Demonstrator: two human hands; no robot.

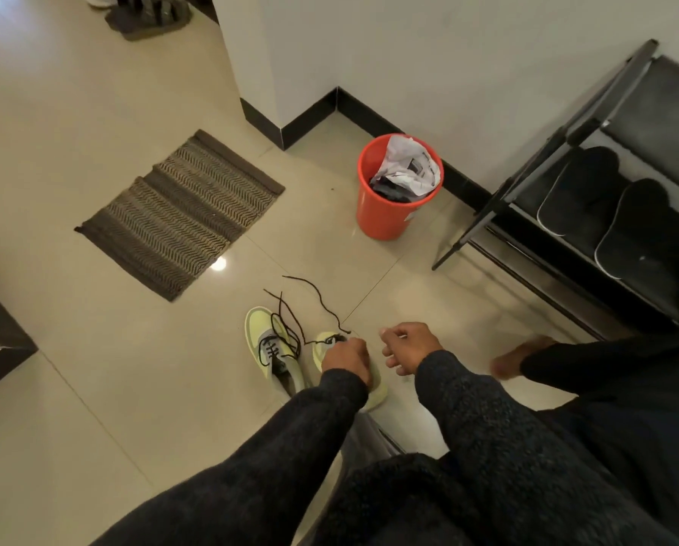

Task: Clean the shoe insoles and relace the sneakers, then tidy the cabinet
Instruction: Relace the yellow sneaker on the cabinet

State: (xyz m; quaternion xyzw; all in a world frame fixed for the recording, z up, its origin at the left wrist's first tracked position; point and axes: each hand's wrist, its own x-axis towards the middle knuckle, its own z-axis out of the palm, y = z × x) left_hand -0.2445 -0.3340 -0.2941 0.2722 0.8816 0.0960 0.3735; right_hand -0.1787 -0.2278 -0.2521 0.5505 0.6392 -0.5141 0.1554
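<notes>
Two yellow-green sneakers lie on the tiled floor (93, 348) in front of us. Farthest left we note a striped brown doormat (180, 214), flat on the tiles. Next comes the left sneaker (269, 340), partly laced, its dark lace (286, 325) trailing loose over the tiles beyond the toe. Just beside it sits the right sneaker (369, 382), mostly hidden under our left hand (346, 358). That hand's grip is curled down at the shoe's front, where a second dark lace (318, 295) runs out across the floor; we cannot tell whether the fingers actually pinch it. Our right hand (407, 348) hangs near the shoe, apart from it, fingers loosely curled, holding nothing we can make out. Behind, by the wall, stands an orange bucket (389, 214) stuffed with crumpled paper. Far right, a black shoe rack (558, 151) carries dark shoes (582, 191) on its shelf. A bare foot (515, 358) rests in front of the rack.
</notes>
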